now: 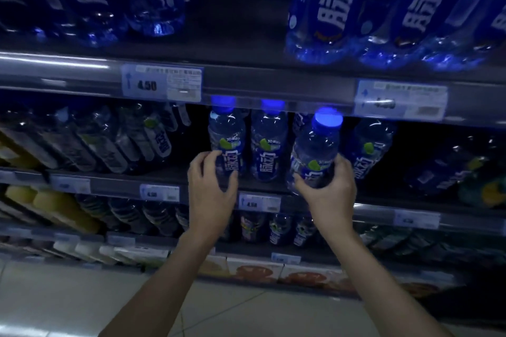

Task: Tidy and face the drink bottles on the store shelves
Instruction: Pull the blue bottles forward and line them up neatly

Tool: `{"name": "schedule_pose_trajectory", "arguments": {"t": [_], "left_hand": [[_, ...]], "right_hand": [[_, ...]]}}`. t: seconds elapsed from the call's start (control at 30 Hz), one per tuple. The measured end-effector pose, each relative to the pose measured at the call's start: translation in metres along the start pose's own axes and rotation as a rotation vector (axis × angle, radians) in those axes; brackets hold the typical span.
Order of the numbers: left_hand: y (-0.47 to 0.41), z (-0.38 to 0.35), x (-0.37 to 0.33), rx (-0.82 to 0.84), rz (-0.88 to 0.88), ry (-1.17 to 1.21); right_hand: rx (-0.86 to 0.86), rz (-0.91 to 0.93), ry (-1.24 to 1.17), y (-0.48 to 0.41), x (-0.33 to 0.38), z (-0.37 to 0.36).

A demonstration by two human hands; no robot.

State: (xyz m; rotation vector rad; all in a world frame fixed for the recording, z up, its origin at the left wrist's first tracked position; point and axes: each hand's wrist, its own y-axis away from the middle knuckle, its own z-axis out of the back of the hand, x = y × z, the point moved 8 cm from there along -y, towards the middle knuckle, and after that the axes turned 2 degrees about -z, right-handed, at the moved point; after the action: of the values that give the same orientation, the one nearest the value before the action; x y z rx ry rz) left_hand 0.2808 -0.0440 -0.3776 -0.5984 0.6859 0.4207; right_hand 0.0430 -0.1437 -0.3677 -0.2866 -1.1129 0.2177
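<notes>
The right hand [327,189] is wrapped around the lower part of a blue drink bottle [315,150] and holds it tilted, in front of the middle shelf [164,180]. The left hand [210,186] has its fingers curled on the label of a second bottle [227,142], which stands upright on this shelf, beside a third bottle [268,142]. Price tags [161,85] sit on the shelf rail above

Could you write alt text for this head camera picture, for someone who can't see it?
A person's right hand grips a blue-capped drink bottle pulled forward and tilted from a dim store shelf, while the left hand curls around a neighbouring bottle standing in the row. More blue bottles fill the shelves above and below.
</notes>
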Motion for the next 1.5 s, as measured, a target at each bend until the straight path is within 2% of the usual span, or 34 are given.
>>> {"name": "schedule_pose_trajectory", "arguments": {"t": [0.17,0.37,0.7,0.8,0.87,1.0,1.2,1.33,1.5], "left_hand": [[-0.012,-0.003,0.024,-0.02,0.154,0.142],[-0.032,-0.019,0.033,0.073,0.228,0.192],[-0.034,-0.015,0.032,0.047,0.251,0.21],[-0.036,-0.014,0.031,0.058,0.264,0.224],[-0.037,-0.013,0.03,0.06,0.269,0.23],[-0.036,-0.011,0.034,0.062,0.293,0.205],[-0.04,-0.009,0.034,0.077,0.268,0.159],[-0.042,-0.006,0.034,0.081,0.258,0.133],[-0.042,-0.004,0.029,0.085,0.25,0.133]], "right_hand": [[-0.041,0.0,0.031,-0.021,-0.002,-0.011],[-0.052,-0.049,0.094,-0.021,-0.02,0.0],[0.006,-0.109,0.121,-0.009,-0.023,0.0],[-0.101,-0.184,0.125,0.007,-0.025,0.012],[-0.169,-0.113,0.124,0.024,-0.016,0.018],[-0.044,-0.024,0.104,0.049,0.002,-0.01],[0.082,-0.186,0.081,0.034,0.015,-0.07],[0.044,-0.251,0.07,0.017,0.021,-0.09],[-0.011,-0.229,0.089,0.017,0.026,-0.088]]}}
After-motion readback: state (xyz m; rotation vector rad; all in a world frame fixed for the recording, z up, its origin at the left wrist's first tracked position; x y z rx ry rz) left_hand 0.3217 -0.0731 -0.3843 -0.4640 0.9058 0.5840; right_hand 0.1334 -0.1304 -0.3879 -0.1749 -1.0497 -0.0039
